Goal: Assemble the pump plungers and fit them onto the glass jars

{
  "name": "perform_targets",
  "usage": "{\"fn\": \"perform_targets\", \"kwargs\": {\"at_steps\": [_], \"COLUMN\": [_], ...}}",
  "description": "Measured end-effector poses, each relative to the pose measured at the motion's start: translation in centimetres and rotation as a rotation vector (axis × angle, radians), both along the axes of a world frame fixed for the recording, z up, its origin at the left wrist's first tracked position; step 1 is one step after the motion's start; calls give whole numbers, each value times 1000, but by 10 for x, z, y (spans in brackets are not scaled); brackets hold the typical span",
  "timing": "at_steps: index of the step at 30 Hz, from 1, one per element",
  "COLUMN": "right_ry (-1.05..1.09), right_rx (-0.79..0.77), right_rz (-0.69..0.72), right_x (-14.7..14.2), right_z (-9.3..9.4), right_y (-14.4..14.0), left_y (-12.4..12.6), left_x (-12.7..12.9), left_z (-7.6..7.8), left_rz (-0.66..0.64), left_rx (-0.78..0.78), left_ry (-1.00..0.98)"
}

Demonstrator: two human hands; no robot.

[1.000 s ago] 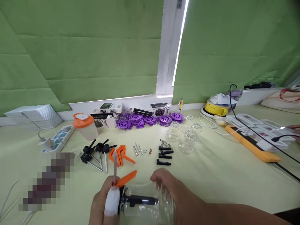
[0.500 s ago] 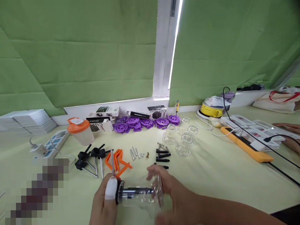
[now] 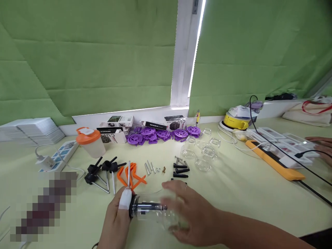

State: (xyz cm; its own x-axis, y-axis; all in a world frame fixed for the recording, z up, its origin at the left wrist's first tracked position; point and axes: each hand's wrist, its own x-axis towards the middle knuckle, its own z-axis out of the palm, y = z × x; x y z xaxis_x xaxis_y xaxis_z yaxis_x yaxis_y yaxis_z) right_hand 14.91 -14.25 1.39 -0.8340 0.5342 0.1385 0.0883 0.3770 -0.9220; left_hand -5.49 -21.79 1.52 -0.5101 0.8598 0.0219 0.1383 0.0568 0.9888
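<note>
My left hand (image 3: 116, 219), its thumb wrapped in white, is closed around the black collar (image 3: 132, 206) at one end of a clear glass jar (image 3: 153, 216). The jar lies sideways, with a dark tube (image 3: 149, 206) visible inside it. A metal rod (image 3: 129, 173) points up and away from the collar end. My right hand (image 3: 199, 211) curls around the jar's wide end, its fingers partly blurred. Just beyond my left hand lie orange bent handles (image 3: 135, 173) and black heads with metal rods (image 3: 106, 167). Black tubes (image 3: 181, 175) and springs (image 3: 178, 159) lie beyond my right hand.
Metal pins (image 3: 149, 167) and brass bits (image 3: 164, 169) lie mid-table. Several glass jars (image 3: 203, 164) stand right of them, purple discs (image 3: 163, 135) behind. An orange-lidded shaker (image 3: 90, 141) is at left, an orange power strip (image 3: 275, 160) at right. Another person's hand (image 3: 323, 140) shows far right.
My right hand has shifted on the jar, its fingers now farther over the glass. My left hand keeps its hold on the collar. The view has shifted slightly.
</note>
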Motion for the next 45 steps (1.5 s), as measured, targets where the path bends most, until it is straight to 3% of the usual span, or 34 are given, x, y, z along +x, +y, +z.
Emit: {"fn": "perform_targets", "kwargs": {"at_steps": [2,4,6,8,10,12,13,15,18,20,24,27,30,33,37,45], "right_ry": [-17,7,67,90,57,16,9,18,35,21,41,36,113,122,-24,-263], "right_rx": [267,339,195,-145,-453,-482,-371,11,560,670,504,295,-66,-290,-249,11], "right_rz": [99,66,-57,-101,-41,-24,-48,-100,-143,-228,-562,-785,-822,-857,-915,-935], "right_x": [5,7,5,1,-3,-4,-3,0,10,16,19,4,-28,-65,-90,-81], "right_z": [-1,-6,-14,-21,-25,-25,-24,-20,-13,-6,9,13,-1,-25,-52,-72], "right_y": [4,6,6,3,0,-1,-1,1,10,20,51,87,126,156,178,203], "left_y": [1,3,3,4,4,4,4,6,8,9,10,13,17,18,18,18], "left_x": [-2,-2,-1,1,1,-3,-7,-16,-30,-36,-38,-35,-34,-34,-34,-32], "left_z": [-1,-2,-4,-5,-6,-8,-9,-13,-15,-15,-17,-21,-25,-29,-33,-35], "left_rz": [-9,-3,9,23,33,37,45,80,162,230,253,239,238,210,133,58], "left_rx": [-33,-52,-57,-35,7,39,43,16,-69,-77,-5,64,98,78,44,58], "left_ry": [-46,-93,-132,-114,-19,99,143,162,-24,-140,-165,-209,-307,-371,-394,-439]}}
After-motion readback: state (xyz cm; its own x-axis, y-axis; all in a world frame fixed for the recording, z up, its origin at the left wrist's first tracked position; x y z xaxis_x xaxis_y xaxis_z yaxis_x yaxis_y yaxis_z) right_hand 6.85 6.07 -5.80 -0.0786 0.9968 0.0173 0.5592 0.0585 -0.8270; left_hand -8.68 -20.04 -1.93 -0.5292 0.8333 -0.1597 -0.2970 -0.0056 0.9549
